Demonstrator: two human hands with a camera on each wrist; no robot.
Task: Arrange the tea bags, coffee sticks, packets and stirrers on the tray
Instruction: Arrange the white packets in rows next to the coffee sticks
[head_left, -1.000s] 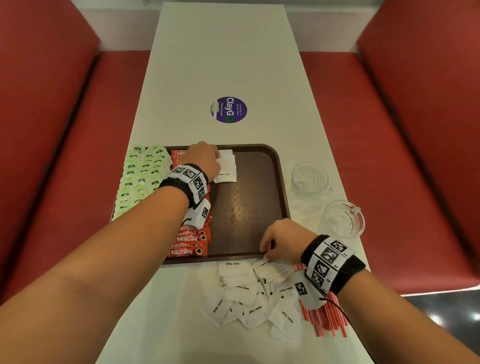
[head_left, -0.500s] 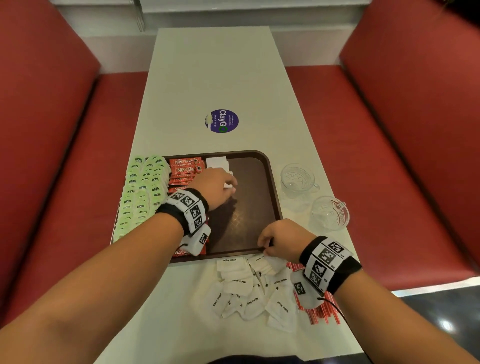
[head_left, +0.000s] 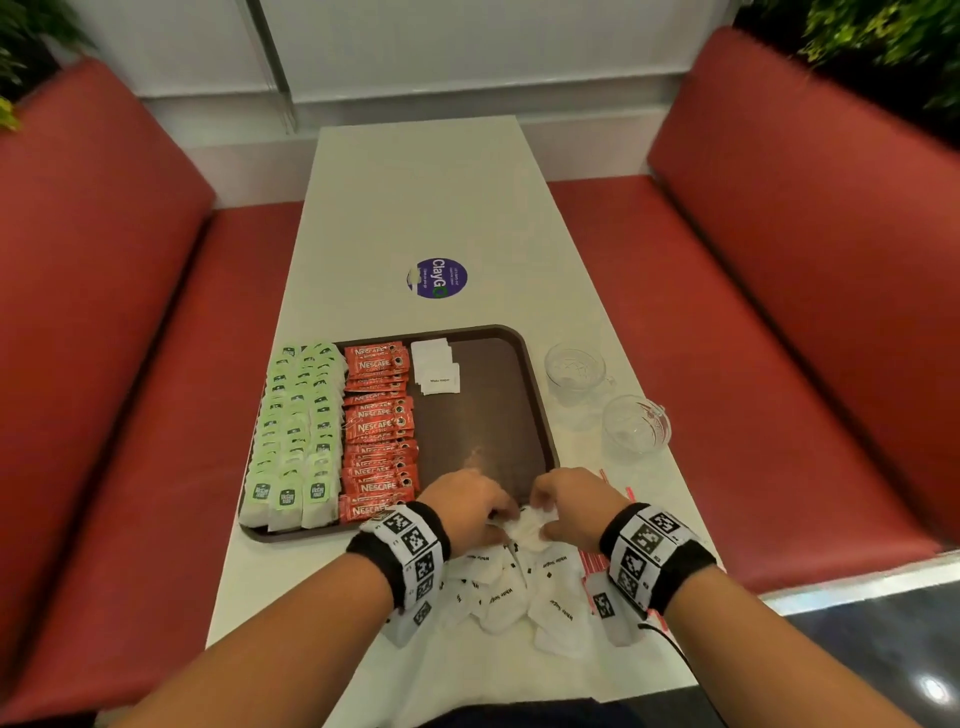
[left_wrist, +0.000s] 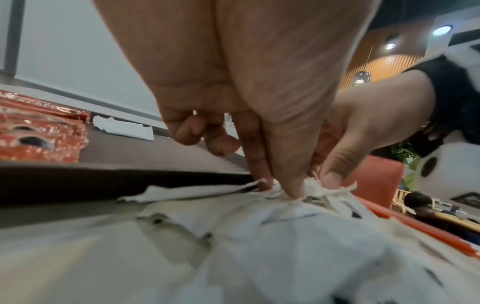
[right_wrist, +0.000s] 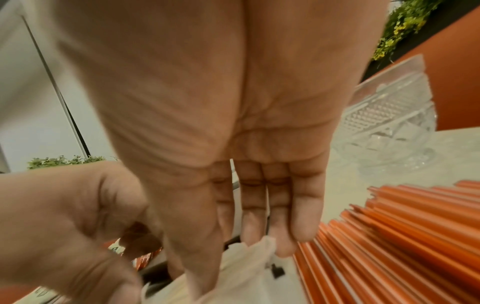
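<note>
Both hands meet at the tray's near edge: the left hand (head_left: 470, 506) and right hand (head_left: 571, 506) each pinch crumpled white paper sugar packets (head_left: 524, 587), whose heap hides the tabletop (head_left: 436, 208) beneath. At 3 o'clock, thin orange stirrers (right_wrist: 405, 236) lie mostly covered. On the brown tray (head_left: 537, 395), at 11 o'clock, glossy red coffee sticks (head_left: 379, 426) and green tea bags (head_left: 296, 415).

Red booth seats (head_left: 810, 291) — white wall (head_left: 467, 47)

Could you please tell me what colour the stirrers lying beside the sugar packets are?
The stirrers are orange-red, clearest in the right wrist view.
</note>
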